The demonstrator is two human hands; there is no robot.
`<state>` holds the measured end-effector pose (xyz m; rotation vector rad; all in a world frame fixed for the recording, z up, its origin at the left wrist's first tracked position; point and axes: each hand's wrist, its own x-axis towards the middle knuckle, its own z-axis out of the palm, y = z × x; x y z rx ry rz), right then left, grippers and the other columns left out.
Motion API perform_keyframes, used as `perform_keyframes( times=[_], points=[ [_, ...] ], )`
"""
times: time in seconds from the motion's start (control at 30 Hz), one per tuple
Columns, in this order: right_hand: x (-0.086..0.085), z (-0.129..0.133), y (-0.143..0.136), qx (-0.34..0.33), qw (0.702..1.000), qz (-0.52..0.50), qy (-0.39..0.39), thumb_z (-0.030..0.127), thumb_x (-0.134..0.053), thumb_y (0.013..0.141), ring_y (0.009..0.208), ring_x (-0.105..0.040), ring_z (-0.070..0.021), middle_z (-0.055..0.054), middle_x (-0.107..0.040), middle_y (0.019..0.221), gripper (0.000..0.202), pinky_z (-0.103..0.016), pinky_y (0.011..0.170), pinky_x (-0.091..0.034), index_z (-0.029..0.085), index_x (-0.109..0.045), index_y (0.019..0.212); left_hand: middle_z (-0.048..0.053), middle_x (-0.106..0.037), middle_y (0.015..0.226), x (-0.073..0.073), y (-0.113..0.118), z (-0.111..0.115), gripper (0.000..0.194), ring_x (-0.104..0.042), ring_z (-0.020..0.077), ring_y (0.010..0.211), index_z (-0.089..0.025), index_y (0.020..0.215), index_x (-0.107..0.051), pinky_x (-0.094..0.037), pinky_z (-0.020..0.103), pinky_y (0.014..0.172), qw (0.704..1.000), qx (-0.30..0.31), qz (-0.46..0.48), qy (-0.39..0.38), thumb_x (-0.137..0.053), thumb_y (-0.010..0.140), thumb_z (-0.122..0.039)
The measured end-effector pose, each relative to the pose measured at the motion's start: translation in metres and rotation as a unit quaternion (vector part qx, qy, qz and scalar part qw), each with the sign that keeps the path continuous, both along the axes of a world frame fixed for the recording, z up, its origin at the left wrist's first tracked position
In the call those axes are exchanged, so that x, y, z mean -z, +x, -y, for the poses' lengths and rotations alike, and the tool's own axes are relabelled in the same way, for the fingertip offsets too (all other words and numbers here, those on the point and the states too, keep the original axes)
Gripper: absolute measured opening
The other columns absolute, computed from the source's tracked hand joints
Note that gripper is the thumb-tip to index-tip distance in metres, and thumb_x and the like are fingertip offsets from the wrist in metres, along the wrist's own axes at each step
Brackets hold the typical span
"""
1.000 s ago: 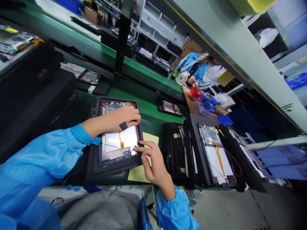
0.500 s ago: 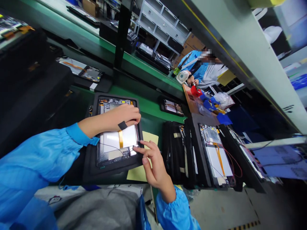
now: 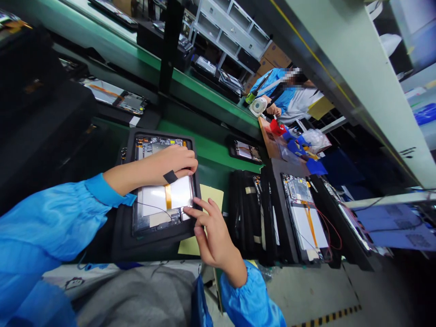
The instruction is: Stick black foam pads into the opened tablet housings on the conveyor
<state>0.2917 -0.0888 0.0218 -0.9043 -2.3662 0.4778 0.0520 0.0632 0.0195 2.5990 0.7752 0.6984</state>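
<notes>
An opened tablet [image 3: 155, 221] lies in a black foam tray [image 3: 123, 243], showing a circuit board, white battery cells, an orange flex cable [image 3: 168, 196] and a thin black wire. My left hand [image 3: 175, 161] reaches across it, fingers curled down by the right edge; whether anything is between them is hidden. A small black patch [image 3: 170, 176] sits on that hand near the thumb. Beside the tray's lower right corner is my right hand [image 3: 213, 231], fingers apart, its index fingertip touching the tablet's corner by a small board.
Yellow paper [image 3: 213, 196] lies partly under the tray. To the right stand several black foam trays [image 3: 245, 218] and another opened tablet [image 3: 308, 227]. A phone-like device [image 3: 245, 151] lies on the green bench. Across the bench a person in blue [image 3: 289, 97] sits near a small fan [image 3: 258, 106].
The view has shifted slightly. Both hands keep nearly the same places on the tablet, the right index fingertip still at its lower right corner.
</notes>
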Motion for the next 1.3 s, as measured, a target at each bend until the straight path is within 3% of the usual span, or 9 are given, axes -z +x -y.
perform_keyframes(
  times=[0.13, 0.3, 0.5, 0.67, 0.93, 1.03, 1.17, 1.3],
  points=[
    [-0.006, -0.008, 0.0, -0.029, 0.999, 0.024, -0.025, 0.014, -0.045, 0.099, 0.14, -0.058, -0.0253, -0.01, -0.074, 0.131, 0.014, -0.059, 0.123, -0.033, 0.027, -0.046, 0.105, 0.003, -0.061, 0.087, 0.0, 0.001, 0.001, 0.017, -0.053, 0.0221, 0.083, -0.022, 0.085, -0.061, -0.035, 0.036, 0.079, 1.0, 0.001, -0.006, 0.001, -0.051, 0.099, -0.025],
    [-0.002, -0.007, 0.01, 0.029, 0.993, -0.096, -0.064, 0.022, -0.037, 0.107, 0.146, -0.051, -0.0236, -0.008, -0.078, 0.125, 0.009, -0.063, 0.124, -0.031, 0.028, -0.042, 0.103, 0.003, -0.061, 0.088, 0.001, -0.001, 0.001, 0.02, -0.054, 0.0223, 0.084, -0.023, 0.086, -0.06, -0.036, 0.036, 0.08, 1.0, -0.002, 0.001, 0.002, -0.048, 0.102, -0.028],
    [-0.004, -0.006, 0.007, 0.001, 1.0, 0.002, -0.006, 0.013, -0.041, 0.101, 0.141, -0.057, -0.0252, -0.01, -0.076, 0.125, 0.016, -0.06, 0.121, -0.035, 0.027, -0.046, 0.108, 0.003, -0.062, 0.089, 0.0, 0.0, 0.0, 0.017, -0.054, 0.0224, 0.084, -0.022, 0.086, -0.061, -0.036, 0.036, 0.08, 1.0, 0.001, -0.016, 0.002, -0.052, 0.1, -0.026],
    [-0.007, -0.011, 0.004, 0.013, 0.999, -0.047, -0.014, 0.014, -0.043, 0.1, 0.141, -0.056, -0.0248, -0.01, -0.076, 0.125, 0.015, -0.06, 0.121, -0.037, 0.028, -0.046, 0.107, 0.003, -0.06, 0.084, -0.005, 0.004, 0.001, 0.018, -0.053, 0.0227, 0.081, -0.022, 0.083, -0.06, -0.036, 0.036, 0.076, 0.999, -0.009, -0.037, 0.031, -0.052, 0.1, -0.023],
    [0.002, -0.012, 0.0, -0.069, 0.997, 0.022, 0.004, 0.012, -0.047, 0.097, 0.137, -0.061, -0.0262, -0.012, -0.073, 0.135, 0.018, -0.058, 0.124, -0.031, 0.026, -0.05, 0.107, 0.003, -0.056, 0.078, -0.022, 0.01, 0.01, 0.018, -0.049, 0.0208, 0.071, -0.021, 0.077, -0.055, -0.032, 0.034, 0.069, 0.996, 0.006, -0.082, 0.031, -0.054, 0.094, -0.015],
    [0.004, -0.011, 0.001, -0.025, 0.992, -0.09, -0.082, 0.022, -0.041, 0.105, 0.142, -0.057, -0.0254, -0.01, -0.077, 0.127, 0.008, -0.058, 0.119, -0.038, 0.028, -0.046, 0.101, 0.004, -0.056, 0.079, -0.023, 0.012, 0.01, 0.019, -0.051, 0.022, 0.075, -0.021, 0.078, -0.056, -0.034, 0.034, 0.071, 0.995, -0.008, -0.092, 0.022, -0.052, 0.096, -0.018],
    [0.011, -0.01, 0.002, 0.088, 0.928, -0.316, -0.177, 0.039, -0.041, 0.109, 0.135, -0.062, -0.0289, -0.012, -0.079, 0.117, 0.017, -0.057, 0.11, -0.049, 0.028, -0.041, 0.097, 0.005, -0.06, 0.085, -0.023, 0.008, 0.01, 0.019, -0.054, 0.0224, 0.08, -0.021, 0.084, -0.058, -0.038, 0.036, 0.076, 0.995, -0.023, -0.099, 0.023, -0.048, 0.099, -0.022],
    [0.014, -0.004, 0.001, 0.141, 0.891, -0.383, -0.199, 0.04, -0.046, 0.108, 0.117, -0.07, -0.0269, -0.01, -0.078, 0.112, 0.018, -0.049, 0.102, -0.055, 0.026, -0.046, 0.096, 0.008, -0.066, 0.111, -0.026, 0.0, 0.032, 0.017, -0.058, 0.0263, 0.104, -0.022, 0.107, -0.061, -0.042, 0.041, 0.093, 0.995, -0.064, -0.051, 0.064, -0.046, 0.101, -0.028]
  ],
)
